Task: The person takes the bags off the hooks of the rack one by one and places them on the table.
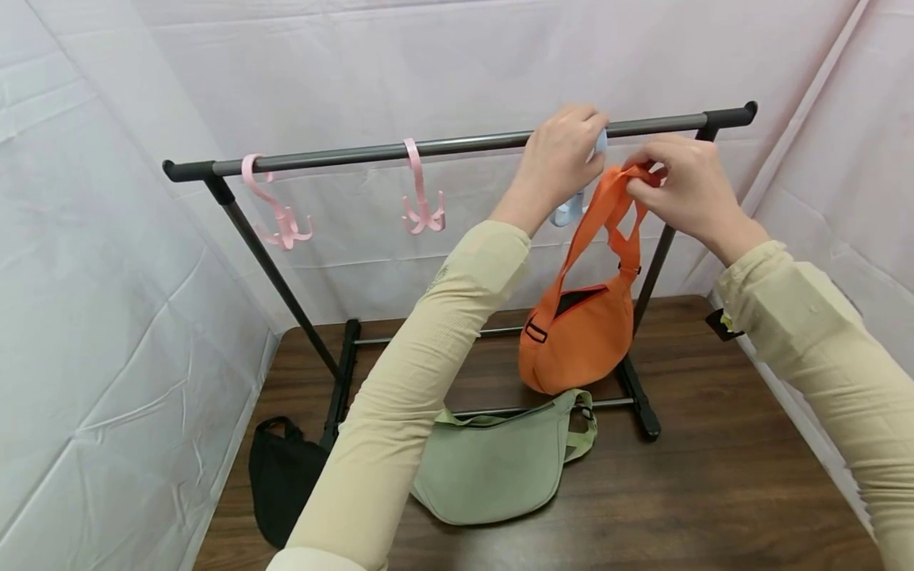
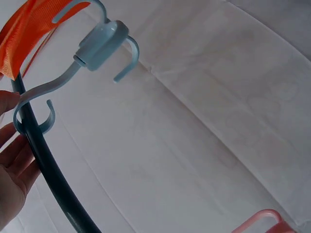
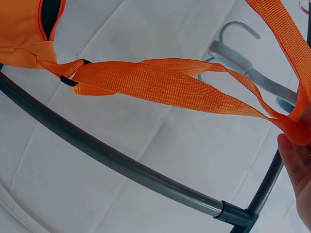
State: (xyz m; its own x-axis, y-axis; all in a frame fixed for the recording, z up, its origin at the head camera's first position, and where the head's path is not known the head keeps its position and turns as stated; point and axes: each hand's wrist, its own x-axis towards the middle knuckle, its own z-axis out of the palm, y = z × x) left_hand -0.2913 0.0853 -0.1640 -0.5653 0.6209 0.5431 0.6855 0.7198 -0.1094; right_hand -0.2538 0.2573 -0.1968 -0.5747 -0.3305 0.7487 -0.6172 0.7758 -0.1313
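Where rail (image 1: 443,146) meets right post: left hand (image 1: 560,162) curled round blue hook (image 2: 99,44) on rail; right hand (image 1: 685,194) pinching strap (image 3: 165,82) of orange bag (image 1: 578,337), hanging beside hook; two pink hooks (image 1: 421,194) further left; green bag (image 1: 493,468), black bag (image 1: 282,476) on table (image 1: 714,476); left sleeve (image 1: 407,396) partly covering both.

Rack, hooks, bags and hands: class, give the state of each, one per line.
Blue hook: on the rail, left hand at it.
Orange bag: hanging, unzipped, strap pinched by right hand.
Pink hooks: hanging, bare.
Green bag: lying flat.
Black bag: on the table.
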